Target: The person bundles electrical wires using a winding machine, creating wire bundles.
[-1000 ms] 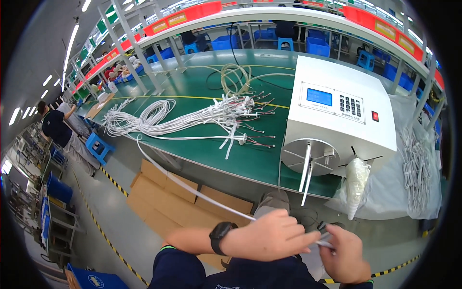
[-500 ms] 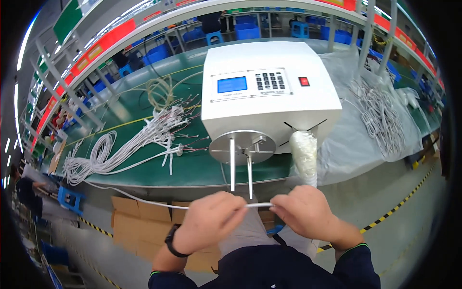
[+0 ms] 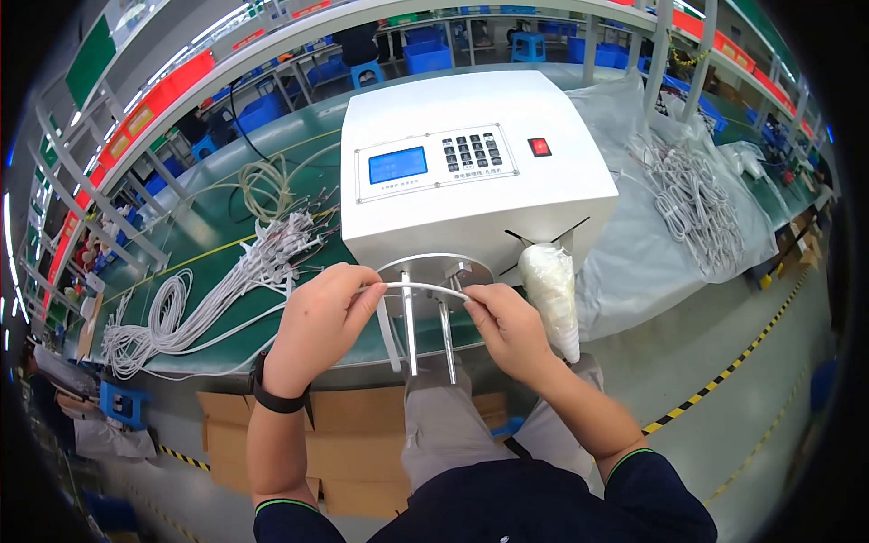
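White cable (image 3: 425, 287) pinched in fingers (image 3: 366, 303), both forearms (image 3: 593, 409) extended.

A long green-topped bench (image 3: 208, 217) is stretching across the room, with a yellow line running along its surface. Above it, a white shelf (image 3: 272, 50) is curving through the fisheye view, red panels (image 3: 186, 77) are lining it, and a pale metal post (image 3: 700, 63) is rising at the right. Farther back, a blue bin (image 3: 427, 57) and a blue stool (image 3: 529, 47) are standing. Flattened cardboard (image 3: 358, 434) is lying on the grey floor (image 3: 692, 348), where black-and-yellow tape (image 3: 701, 395) is running diagonally. A strip light (image 3: 9, 237) is glowing at the far left.
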A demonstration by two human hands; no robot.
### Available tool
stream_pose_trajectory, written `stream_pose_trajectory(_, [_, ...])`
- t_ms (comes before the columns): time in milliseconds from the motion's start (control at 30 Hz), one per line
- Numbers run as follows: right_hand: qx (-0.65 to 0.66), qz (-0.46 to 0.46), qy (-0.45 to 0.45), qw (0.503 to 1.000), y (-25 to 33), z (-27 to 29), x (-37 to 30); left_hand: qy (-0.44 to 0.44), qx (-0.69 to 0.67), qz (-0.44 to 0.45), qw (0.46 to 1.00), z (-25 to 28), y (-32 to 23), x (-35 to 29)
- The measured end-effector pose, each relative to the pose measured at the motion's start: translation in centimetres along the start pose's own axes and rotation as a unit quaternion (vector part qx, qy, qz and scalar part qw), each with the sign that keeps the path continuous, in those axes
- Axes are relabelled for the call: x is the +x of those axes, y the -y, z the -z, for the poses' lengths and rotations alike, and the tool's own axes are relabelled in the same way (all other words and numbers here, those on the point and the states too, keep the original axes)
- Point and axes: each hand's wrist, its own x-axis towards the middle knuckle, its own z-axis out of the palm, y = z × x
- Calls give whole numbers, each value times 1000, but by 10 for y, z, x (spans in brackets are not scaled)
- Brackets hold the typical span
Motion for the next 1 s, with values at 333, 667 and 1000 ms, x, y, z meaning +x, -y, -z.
stream_pose_trajectory(333, [223, -162, -64, 959, -7, -34, -6, -7, -39, 16, 999, -15, 22, -5])
stream_pose_trajectory(667, [173, -135, -46, 975, -13, -30, -3, -22, -113, 68, 991, -25, 26, -17])
stream_pose_trajectory(1000, [10, 6, -13, 1000, -11, -8, 11, -80, -268, 128, 951, -89, 40, -52])
